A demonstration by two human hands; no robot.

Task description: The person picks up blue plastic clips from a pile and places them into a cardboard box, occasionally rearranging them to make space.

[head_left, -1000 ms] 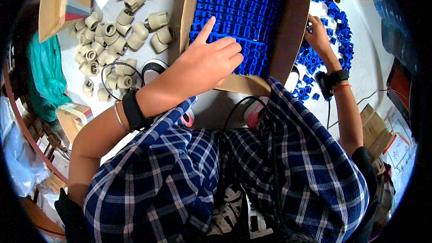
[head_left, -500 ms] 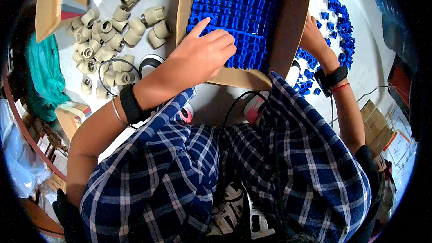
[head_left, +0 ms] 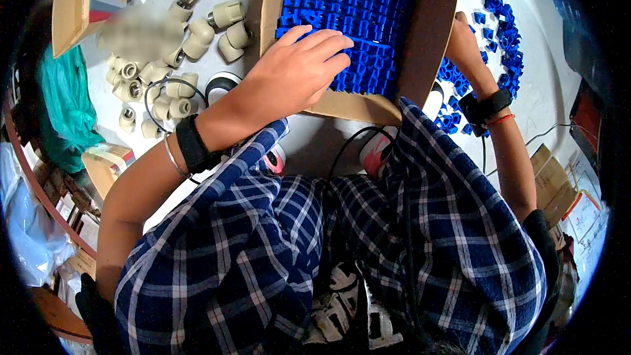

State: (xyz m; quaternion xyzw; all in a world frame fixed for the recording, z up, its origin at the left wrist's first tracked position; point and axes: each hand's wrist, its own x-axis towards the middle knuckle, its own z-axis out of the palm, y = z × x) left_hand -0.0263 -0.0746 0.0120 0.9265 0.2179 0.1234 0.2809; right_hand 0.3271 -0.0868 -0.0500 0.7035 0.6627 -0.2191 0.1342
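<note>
A cardboard box stands between my feet, with rows of small blue plastic clips packed inside it. My left hand lies over the near left part of the box, fingers stretched out across the clips, and it does not appear to grip any. Outside the box's right wall, my right hand reaches down beside loose blue clips on the floor. The box wall hides most of the right hand's fingers, so I cannot make out whether they hold anything.
Beige pipe fittings lie scattered on the floor to the left. A green plastic bag and open cartons are further left. Cables loop near the shoes. Flattened cardboard lies at the right.
My left hand has shifted slightly right and its fingers have spread further over the clips. The right hand has moved slightly to the right and up along the box wall.
</note>
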